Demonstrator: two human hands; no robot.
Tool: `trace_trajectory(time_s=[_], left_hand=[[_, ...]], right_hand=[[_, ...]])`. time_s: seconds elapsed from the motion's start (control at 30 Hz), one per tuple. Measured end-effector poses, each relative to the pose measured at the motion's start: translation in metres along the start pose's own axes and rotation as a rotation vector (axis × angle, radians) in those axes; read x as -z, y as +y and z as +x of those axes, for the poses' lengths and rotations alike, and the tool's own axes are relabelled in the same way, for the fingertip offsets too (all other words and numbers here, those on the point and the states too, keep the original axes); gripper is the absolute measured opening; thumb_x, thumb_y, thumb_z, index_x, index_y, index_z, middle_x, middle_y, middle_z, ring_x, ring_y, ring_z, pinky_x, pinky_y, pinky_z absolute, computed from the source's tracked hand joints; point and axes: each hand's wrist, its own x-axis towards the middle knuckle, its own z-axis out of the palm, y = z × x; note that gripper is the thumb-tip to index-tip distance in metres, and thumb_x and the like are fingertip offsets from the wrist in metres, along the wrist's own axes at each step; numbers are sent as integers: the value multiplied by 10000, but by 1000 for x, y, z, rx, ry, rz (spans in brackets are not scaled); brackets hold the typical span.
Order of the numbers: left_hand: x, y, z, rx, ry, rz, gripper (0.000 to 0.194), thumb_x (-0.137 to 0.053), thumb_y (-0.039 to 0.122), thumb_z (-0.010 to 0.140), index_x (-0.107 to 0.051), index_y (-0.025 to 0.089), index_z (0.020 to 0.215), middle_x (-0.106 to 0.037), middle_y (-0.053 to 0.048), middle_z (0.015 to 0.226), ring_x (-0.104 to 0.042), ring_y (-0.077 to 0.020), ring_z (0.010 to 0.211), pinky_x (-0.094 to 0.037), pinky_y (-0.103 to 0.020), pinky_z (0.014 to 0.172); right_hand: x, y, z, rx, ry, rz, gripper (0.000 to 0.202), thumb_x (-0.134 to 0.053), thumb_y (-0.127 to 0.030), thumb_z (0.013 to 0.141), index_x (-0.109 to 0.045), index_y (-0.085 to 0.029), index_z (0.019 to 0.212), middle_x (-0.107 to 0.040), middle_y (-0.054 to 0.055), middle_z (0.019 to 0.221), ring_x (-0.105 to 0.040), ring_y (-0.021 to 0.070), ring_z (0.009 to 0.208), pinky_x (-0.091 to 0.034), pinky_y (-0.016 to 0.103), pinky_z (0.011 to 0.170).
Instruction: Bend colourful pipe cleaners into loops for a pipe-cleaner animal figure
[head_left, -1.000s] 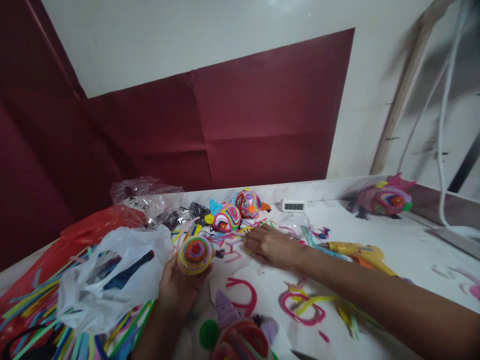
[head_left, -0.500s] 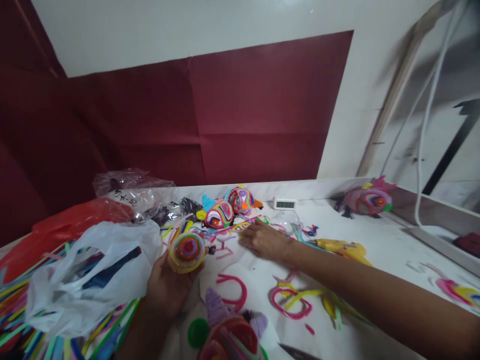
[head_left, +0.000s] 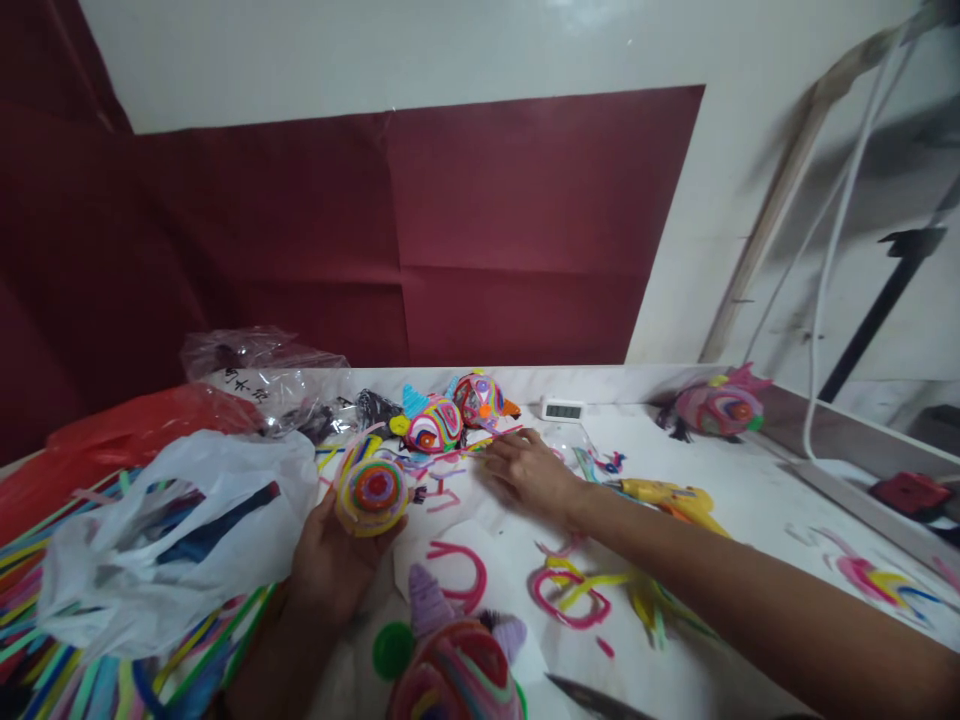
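Note:
My left hand [head_left: 341, 560] is wrapped round a ball-shaped craft piece [head_left: 373, 495], covered in coiled pipe cleaners: a red centre, rings of purple, orange and green, and a yellow rim. A dark tuft sticks out at its right side. Farther back, my right hand [head_left: 529, 470] reaches over small pipe-cleaner scraps [head_left: 450, 478], fingers loosely stretched and tips bent down to the tabletop. Whether anything lies under the fingertips is hidden. Just behind it sit two colourful pipe-cleaner figures, one with a blue horn [head_left: 431, 425] and one with an orange beak [head_left: 484, 400].
Near the front edge are another horned figure [head_left: 459, 675] and scissors [head_left: 592, 695], partly cut off. A yellow glue gun [head_left: 671, 500] lies beyond my right forearm. Left are a white plastic bag [head_left: 97, 590] and many pipe cleaners [head_left: 105, 690]. A small digital clock [head_left: 562, 410] stands behind.
The view has shifted slightly. My left hand still holds the round craft piece; my right hand stays over the scraps, its fingers a little more stretched.

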Motion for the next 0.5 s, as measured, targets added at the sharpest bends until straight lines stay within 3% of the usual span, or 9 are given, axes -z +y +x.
trace_trajectory(time_s=[0.1, 0.27, 0.4, 0.5], left_hand=[[0, 0, 0, -11, 15, 7, 391, -408, 264, 873, -511, 221, 1248, -686, -136, 1060, -640, -349, 952, -560, -472, 701], [3, -1, -1, 9, 74, 0, 346, -435, 280, 865, -555, 201, 1179, -697, -127, 1028, -637, -354, 956, -562, -458, 703], [7, -3, -2, 36, 58, -41, 363, -455, 300, 862, -521, 244, 1215, -691, -110, 1052, -631, -339, 983, -560, -449, 720], [7, -3, -2, 38, 63, -58, 395, -456, 303, 863, -484, 241, 1253, -690, -116, 1044, -634, -336, 977, -562, -443, 711]], right_hand=[[5, -1, 14, -105, 69, 57, 284, -489, -255, 852, -568, -160, 1108, -590, 123, 1122, -491, 251, 1060, -308, 386, 894], [4, -6, 56, -179, 145, 81, 628, -558, -392, 804, -358, -84, 1315, -457, 192, 1277, -417, 289, 1163, -318, 395, 940], [-3, -10, 87, -143, 145, 78, 933, -673, -420, 677, -199, -73, 1403, -320, 209, 1401, -275, 337, 1276, -218, 469, 1022], [-9, -5, 105, -82, 100, 71, 1039, -728, -399, 596, -170, -99, 1420, -277, 199, 1444, -183, 356, 1327, -115, 533, 1044]])
